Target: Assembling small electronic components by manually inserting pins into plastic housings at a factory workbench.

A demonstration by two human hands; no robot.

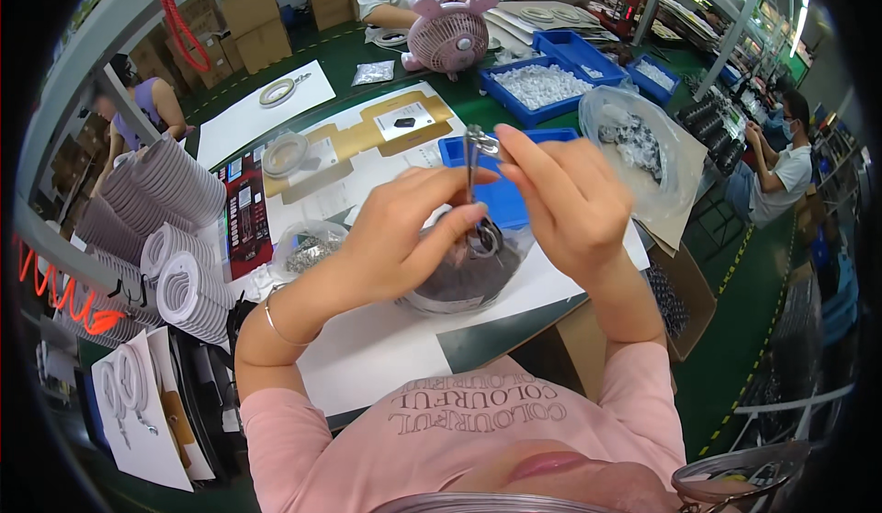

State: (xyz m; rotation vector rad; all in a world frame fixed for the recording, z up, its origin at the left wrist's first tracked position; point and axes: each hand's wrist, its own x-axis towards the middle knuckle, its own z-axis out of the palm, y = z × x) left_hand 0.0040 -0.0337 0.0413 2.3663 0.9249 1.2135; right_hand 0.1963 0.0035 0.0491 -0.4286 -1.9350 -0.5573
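My left hand (pixel 395 228) pinches a thin dark strand-like piece (pixel 471 178) between thumb and fingers. At its upper end is a small shiny metal fitting (pixel 481 142), which my right hand (pixel 574 201) grips with the fingertips. A dark and silvery looped part (pixel 486 237) hangs just below my left thumb; whether it belongs to the same piece I cannot tell. Under both hands sits a clear plastic bag (pixel 459 293) with dark contents. Behind my hands lies a blue tray (pixel 507 199), partly covered by them.
A bag of small metal parts (pixel 308 248) stands left of my hands. Stacked white rings (pixel 188 283) crowd the left edge. A pink fan (pixel 448 40), a blue bin of white pieces (pixel 540 86) and another clear bag (pixel 634 146) are farther back. Other people sit around.
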